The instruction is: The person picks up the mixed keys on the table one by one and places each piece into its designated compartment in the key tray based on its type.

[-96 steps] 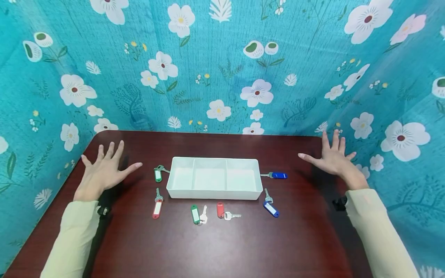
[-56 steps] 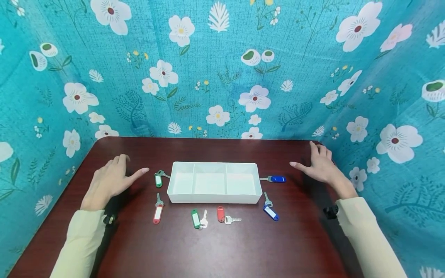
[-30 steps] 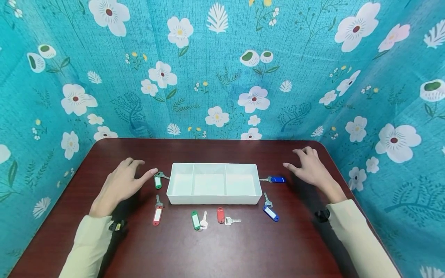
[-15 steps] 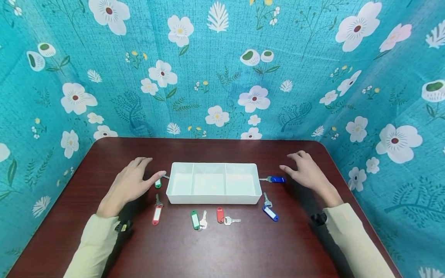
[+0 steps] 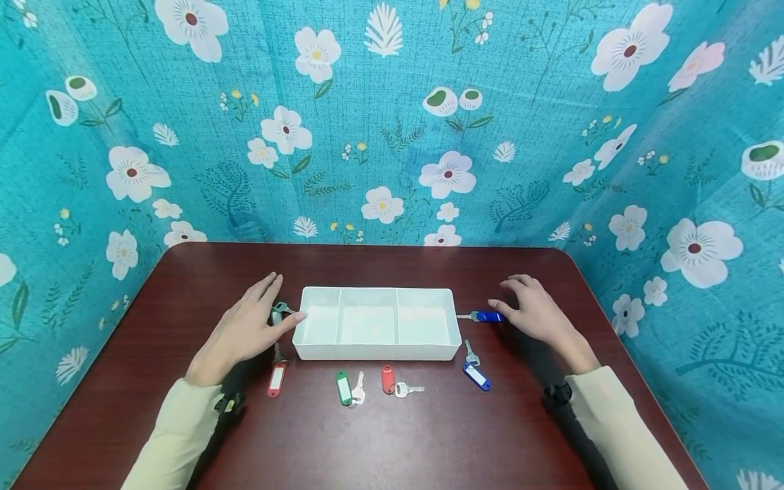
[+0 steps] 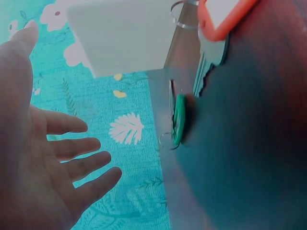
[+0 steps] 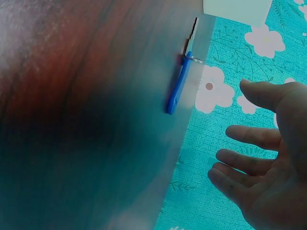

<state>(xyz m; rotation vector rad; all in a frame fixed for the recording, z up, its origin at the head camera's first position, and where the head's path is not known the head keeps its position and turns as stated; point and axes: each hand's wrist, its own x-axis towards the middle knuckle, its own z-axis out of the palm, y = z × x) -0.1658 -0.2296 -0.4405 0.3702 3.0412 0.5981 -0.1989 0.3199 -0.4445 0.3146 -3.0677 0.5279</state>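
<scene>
My left hand [image 5: 241, 331] hovers over the table's left side with fingers extended, holding nothing. In the head view its thumb overlaps the left rim of a white three-compartment tray [image 5: 367, 351]. A key with a green tag [image 6: 179, 120] lies below that hand; the head view shows only its key [image 5: 282, 307] and part of the tag. My right hand [image 5: 539, 314], fingers loosely bent and holding nothing, is above the table at the right. Its thumb tip is right by a key with a blue tag [image 5: 488, 317], which lies flat with its blade pointing at the tray.
In front of the tray lie a red-tagged key [image 5: 277, 379], a green-tagged key [image 5: 344, 388], another red-tagged key [image 5: 388, 379] and a blue-tagged key [image 5: 476, 376]. A teal flowered cloth [image 5: 343, 136] hangs behind and beside the dark wooden table [image 5: 392, 449].
Both hands have moved inward from the table's sides toward the tray; the left now covers part of the nearby green tag. The right fingers have gone from spread to loosely bent. Keys and tray have stayed put.
</scene>
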